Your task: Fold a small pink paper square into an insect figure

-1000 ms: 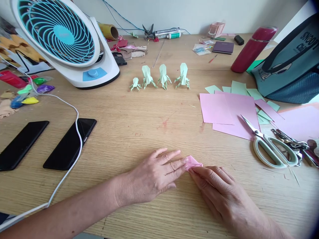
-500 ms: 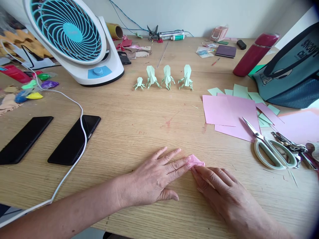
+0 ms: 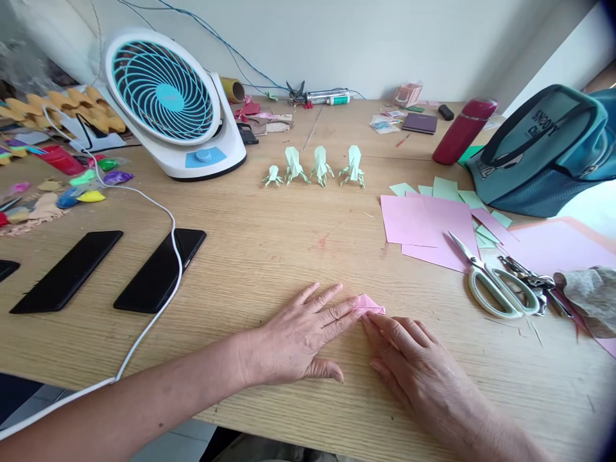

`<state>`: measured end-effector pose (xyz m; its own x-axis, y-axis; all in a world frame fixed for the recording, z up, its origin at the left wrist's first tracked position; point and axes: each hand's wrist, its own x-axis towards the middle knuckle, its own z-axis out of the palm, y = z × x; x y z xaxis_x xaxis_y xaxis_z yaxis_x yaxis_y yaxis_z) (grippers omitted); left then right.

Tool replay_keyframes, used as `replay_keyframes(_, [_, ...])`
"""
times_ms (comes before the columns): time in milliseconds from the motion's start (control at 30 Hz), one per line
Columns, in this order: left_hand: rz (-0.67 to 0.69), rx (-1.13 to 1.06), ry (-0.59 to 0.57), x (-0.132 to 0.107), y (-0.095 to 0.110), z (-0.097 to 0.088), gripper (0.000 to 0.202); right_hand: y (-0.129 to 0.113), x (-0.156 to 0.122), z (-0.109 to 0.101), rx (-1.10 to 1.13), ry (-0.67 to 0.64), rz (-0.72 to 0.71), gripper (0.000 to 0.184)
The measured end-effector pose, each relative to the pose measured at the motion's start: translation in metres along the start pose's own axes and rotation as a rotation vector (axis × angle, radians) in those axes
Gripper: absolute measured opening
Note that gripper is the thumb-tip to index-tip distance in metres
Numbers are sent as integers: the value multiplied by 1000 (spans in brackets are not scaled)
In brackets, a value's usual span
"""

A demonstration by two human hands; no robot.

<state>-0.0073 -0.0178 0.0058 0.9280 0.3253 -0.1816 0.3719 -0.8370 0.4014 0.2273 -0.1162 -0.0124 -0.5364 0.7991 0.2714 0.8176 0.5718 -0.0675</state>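
Observation:
A small folded piece of pink paper [image 3: 371, 304] lies flat on the wooden table between my two hands. My left hand [image 3: 308, 337] is spread open, palm down, and its index and middle fingertips press on the paper's left end. Bunched together, the fingers of my right hand [image 3: 418, 362] pinch the lower edge of the same paper. The fingertips hide part of its folds. Farther back, several pale green origami figures [image 3: 320, 165] stand in a row, the leftmost one smaller.
Scissors [image 3: 500, 292] lie right of my hands, beside keys [image 3: 529, 277] and pink sheets [image 3: 428, 218]. Behind them are a red flask [image 3: 464, 131] and a teal bag [image 3: 534, 154]. A fan [image 3: 168, 102] and black phones [image 3: 161, 269] occupy the left, with a white cable [image 3: 180, 256] crossing.
The view has shifted, showing more of the bag and the fan. Both hands keep nearly the same pose on the pink paper, the right fingertips slightly farther left along its edge.

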Motion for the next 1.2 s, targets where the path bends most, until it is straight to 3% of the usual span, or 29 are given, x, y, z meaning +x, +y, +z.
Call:
replay_keyframes(300, [-31, 20, 45, -1, 5, 7, 88, -5, 3, 1, -73, 1, -4, 35])
replay_keyframes(700, [-141, 37, -16, 1, 19, 4, 94, -3, 1, -1, -83, -27, -37, 36])
replay_keyframes(1200, [-150, 40, -42, 2, 20, 1, 92, -6, 4, -2, -61, 4, -10, 33])
